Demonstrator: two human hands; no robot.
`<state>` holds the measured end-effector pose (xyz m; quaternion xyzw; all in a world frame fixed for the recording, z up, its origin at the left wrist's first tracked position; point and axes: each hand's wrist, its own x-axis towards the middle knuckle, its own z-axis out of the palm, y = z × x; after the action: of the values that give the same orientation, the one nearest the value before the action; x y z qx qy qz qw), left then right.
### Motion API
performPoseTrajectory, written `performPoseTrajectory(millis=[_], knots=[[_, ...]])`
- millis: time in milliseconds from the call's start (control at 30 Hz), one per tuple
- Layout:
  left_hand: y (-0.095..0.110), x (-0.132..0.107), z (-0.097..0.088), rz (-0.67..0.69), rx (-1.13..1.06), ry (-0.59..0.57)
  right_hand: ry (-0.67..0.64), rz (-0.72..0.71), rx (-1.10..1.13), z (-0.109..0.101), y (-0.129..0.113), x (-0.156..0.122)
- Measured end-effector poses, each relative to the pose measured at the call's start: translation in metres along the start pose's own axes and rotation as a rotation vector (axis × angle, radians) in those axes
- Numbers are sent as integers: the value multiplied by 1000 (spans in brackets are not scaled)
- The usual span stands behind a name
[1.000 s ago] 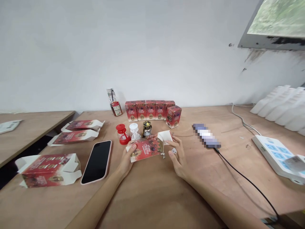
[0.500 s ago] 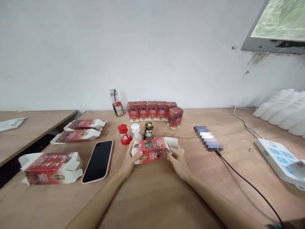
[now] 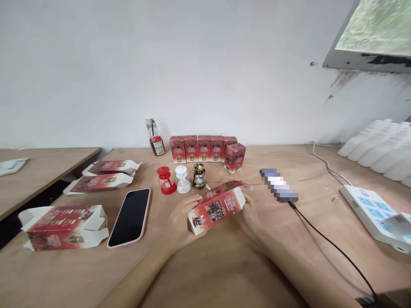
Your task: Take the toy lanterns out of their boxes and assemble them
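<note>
I hold a small red printed carton [image 3: 218, 206] tilted over the wooden table [image 3: 224, 265], its far end raised and one flap open. My left hand [image 3: 181, 220] grips its near left end, fingers curled along the side. My right hand [image 3: 252, 216] is wrapped behind its right side, partly hidden by the carton. Just beyond stand three tiny lanterns: a red lantern [image 3: 165, 181], a white lantern [image 3: 182, 179] and a black-and-gold lantern [image 3: 199, 176].
A row of upright red cartons [image 3: 202, 148] and a small bottle [image 3: 156, 139] line the wall. Flattened cartons [image 3: 64, 224] and a black phone [image 3: 130, 217] lie left. A cabled device [image 3: 278, 185], a white power strip [image 3: 372, 209] and white trays [image 3: 382, 145] are right.
The carton has turned from lying level across my hands to tilted, its near end swung toward me. Both hands shifted slightly right and nearer with it.
</note>
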<state>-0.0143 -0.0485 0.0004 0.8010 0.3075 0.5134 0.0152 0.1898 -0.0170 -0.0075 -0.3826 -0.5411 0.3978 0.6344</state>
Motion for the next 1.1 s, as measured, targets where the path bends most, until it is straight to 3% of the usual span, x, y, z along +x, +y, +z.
performPoseTrajectory(millis=[133,233,367,433,567,733,900,1000,1100], knots=[[3,3,-6,-12,175,46,90,177,324,-15,-7,19],[6,4,-11,-105,216,65,242,195,422,-37,-12,39],[7,5,-11,-382,140,155,545,-29,312,-60,-14,54],[7,4,-7,-492,-13,235,619,-174,140,-64,-13,54],[7,3,1,-638,-376,260,486,-251,-237,-60,-8,48],[8,3,5,-857,-690,268,325,-284,-448,-57,-4,42],[16,6,4,-1112,-1044,319,323,-627,-682,-44,-13,19],[22,6,4,-1148,-1186,226,83,-786,-688,-23,-20,-6],[24,2,6,-1152,-1312,72,-178,-841,-664,-3,-23,-25]])
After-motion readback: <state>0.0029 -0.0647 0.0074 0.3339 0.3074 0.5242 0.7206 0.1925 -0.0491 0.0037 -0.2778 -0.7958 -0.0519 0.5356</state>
